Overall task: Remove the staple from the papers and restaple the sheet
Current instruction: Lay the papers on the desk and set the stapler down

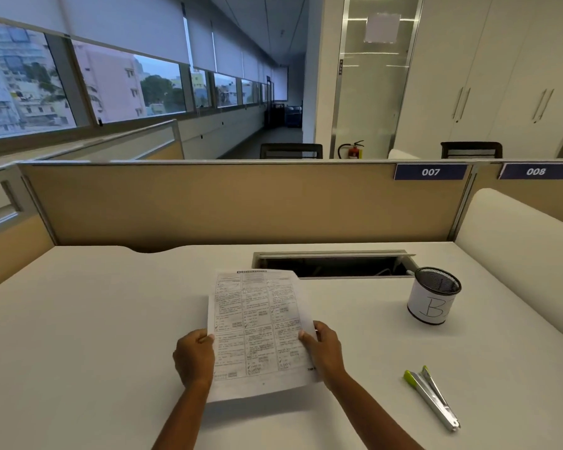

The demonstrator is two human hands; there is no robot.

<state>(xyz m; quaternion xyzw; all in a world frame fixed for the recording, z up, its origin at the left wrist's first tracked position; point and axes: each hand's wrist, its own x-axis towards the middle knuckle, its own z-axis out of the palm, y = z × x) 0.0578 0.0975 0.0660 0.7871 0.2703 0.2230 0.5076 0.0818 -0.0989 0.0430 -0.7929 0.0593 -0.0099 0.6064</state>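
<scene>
A printed set of papers [257, 329] is held up above the white desk [95, 336], a little tilted. My left hand [192, 358] grips its left edge, thumb on the front. My right hand [325, 352] grips its right edge the same way. A silver stapler with green tips [431, 396] lies on the desk to the right of my right hand, apart from it. I cannot make out a staple on the sheets.
A black mesh cup with a white label marked "B" [433, 295] stands at the right rear. An open cable slot [332, 264] lies behind the papers. Tan partition panels [225, 203] close the desk's back and left; a white side panel [517, 228] stands at right.
</scene>
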